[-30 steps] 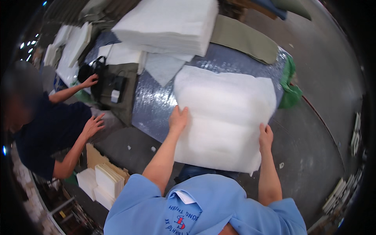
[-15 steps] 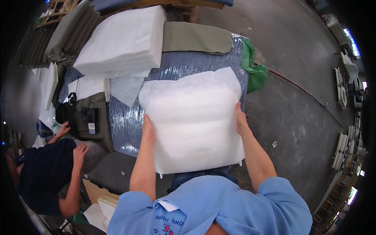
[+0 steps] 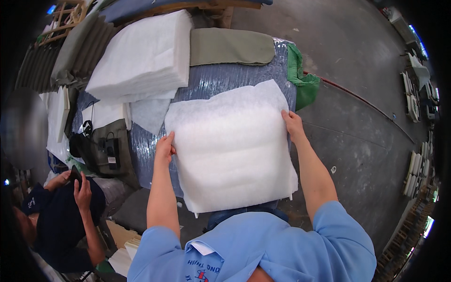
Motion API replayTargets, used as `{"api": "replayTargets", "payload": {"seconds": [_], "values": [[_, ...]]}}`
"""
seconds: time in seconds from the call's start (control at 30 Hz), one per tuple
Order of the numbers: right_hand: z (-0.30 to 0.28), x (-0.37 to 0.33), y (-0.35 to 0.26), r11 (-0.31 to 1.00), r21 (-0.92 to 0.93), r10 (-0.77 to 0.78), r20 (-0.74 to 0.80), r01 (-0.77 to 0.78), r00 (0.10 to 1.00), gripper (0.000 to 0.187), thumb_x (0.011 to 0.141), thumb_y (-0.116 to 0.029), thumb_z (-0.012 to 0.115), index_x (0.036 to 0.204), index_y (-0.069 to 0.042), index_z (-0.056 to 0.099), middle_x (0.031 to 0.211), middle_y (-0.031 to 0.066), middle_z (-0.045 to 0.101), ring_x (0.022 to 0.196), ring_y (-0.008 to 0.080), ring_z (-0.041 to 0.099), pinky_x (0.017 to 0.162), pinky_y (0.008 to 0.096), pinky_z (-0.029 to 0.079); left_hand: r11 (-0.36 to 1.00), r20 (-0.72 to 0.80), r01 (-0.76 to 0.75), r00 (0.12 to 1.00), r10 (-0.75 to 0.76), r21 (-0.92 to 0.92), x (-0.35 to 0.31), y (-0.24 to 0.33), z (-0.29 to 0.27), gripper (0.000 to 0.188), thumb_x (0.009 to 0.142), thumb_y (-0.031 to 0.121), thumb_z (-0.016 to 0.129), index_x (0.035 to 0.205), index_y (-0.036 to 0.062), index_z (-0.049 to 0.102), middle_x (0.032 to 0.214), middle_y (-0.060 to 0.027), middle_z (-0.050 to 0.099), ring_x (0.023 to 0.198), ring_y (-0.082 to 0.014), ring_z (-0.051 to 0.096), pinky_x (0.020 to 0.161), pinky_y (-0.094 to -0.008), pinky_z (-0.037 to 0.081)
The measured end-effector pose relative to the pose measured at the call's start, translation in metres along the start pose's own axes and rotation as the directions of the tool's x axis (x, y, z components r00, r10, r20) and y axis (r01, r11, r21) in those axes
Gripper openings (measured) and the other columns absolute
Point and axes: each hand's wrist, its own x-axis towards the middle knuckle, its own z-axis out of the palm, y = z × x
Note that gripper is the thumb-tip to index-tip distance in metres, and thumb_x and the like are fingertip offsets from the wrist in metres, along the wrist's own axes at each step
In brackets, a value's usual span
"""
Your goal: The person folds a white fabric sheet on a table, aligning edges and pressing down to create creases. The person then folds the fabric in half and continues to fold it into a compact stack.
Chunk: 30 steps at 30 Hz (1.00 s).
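Observation:
A sheet of white fluffy batting lies in front of me, draped over something that shows only as small white corners at its near edge. My left hand is closed on the left edge of the batting, thumb on top. At the right edge, higher up, my right hand pinches the batting between thumb and fingers. The far part of the sheet is thinner and rests on the plastic-wrapped blue table. What lies beneath the batting is hidden.
A tall stack of white batting stands far left, with a folded olive cloth beside it. Green fabric hangs off the right corner, near a red hose. On the left, a co-worker holds a dark phone.
My right hand has slid farther up the batting's right edge. My left hand has shifted outward, its fingers now pinching the left edge. The co-worker has raised a phone.

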Motion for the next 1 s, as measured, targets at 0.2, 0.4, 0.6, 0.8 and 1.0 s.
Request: {"api": "replayTargets", "payload": {"seconds": [0.2, 0.4, 0.6, 0.8, 1.0], "values": [[-0.005, 0.013, 0.02, 0.975, -0.188, -0.159, -0.229, 0.116, 0.96, 0.036, 0.099, -0.035, 0.071, 0.087, -0.001, 0.071, 0.079, 0.0026, 0.069, 0.074, 0.0139, 0.057, 0.07, 0.0353, 0.048, 0.998, -0.151, -0.02, 0.989, 0.011, -0.057, 0.024, -0.009, 0.004, 0.021, 0.102, 0.028, 0.071, 0.099, 0.0066, 0.069, 0.068, 0.0005, 0.06, 0.044, -0.0104, 0.043, 0.043, -0.0308, 0.034], [-0.002, 0.026, 0.016, 0.907, -0.42, -0.176, -0.351, 0.014, 0.92, 0.043, 0.096, -0.042, 0.073, 0.085, 0.0, 0.072, 0.076, 0.01, 0.069, 0.073, 0.0178, 0.06, 0.072, 0.039, 0.048, 0.985, -0.31, -0.171, 0.937, 0.16, -0.009, 0.047, -0.026, 0.024, 0.022, 0.102, 0.024, 0.069, 0.1, 0.0022, 0.07, 0.083, -0.006, 0.066, 0.057, -0.0126, 0.054, 0.052, -0.0319, 0.046], [-0.024, -0.003, 0.007, 0.96, -0.192, -0.266, -0.397, 0.204, 0.879, 0.038, 0.1, -0.037, 0.071, 0.114, -0.002, 0.075, 0.094, 0.0064, 0.075, 0.084, 0.0164, 0.067, 0.079, 0.0327, 0.053, 0.977, -0.365, -0.159, 0.909, 0.201, 0.144, -0.017, -0.004, -0.001, 0.024, 0.104, 0.024, 0.065, 0.113, 0.0012, 0.068, 0.093, -0.0061, 0.068, 0.082, -0.0103, 0.061, 0.072, -0.0288, 0.052], [-0.01, -0.056, 0.002, 0.893, -0.381, -0.335, -0.212, 0.238, 0.918, 0.048, 0.103, -0.037, 0.065, 0.137, -0.004, 0.066, 0.117, 0.0131, 0.075, 0.104, 0.0221, 0.07, 0.093, 0.0345, 0.053, 0.893, -0.142, -0.396, 0.892, 0.429, 0.213, -0.042, -0.046, 0.0, 0.036, 0.106, 0.024, 0.061, 0.133, 0.0001, 0.064, 0.113, -0.0141, 0.07, 0.105, -0.0232, 0.068, 0.092, -0.0367, 0.053], [0.027, -0.051, -0.002, 0.748, -0.656, -0.253, -0.141, 0.101, 0.957, 0.05, 0.105, -0.05, 0.054, 0.115, -0.003, 0.068, 0.108, 0.0207, 0.073, 0.107, 0.0417, 0.067, 0.094, 0.048, 0.049, 0.851, -0.191, -0.054, 0.965, 0.178, 0.523, -0.044, -0.019, 0.051, 0.061, 0.105, 0.048, 0.055, 0.129, -0.0076, 0.064, 0.123, -0.0253, 0.07, 0.116, -0.0399, 0.065, 0.101, -0.0446, 0.049]]}}
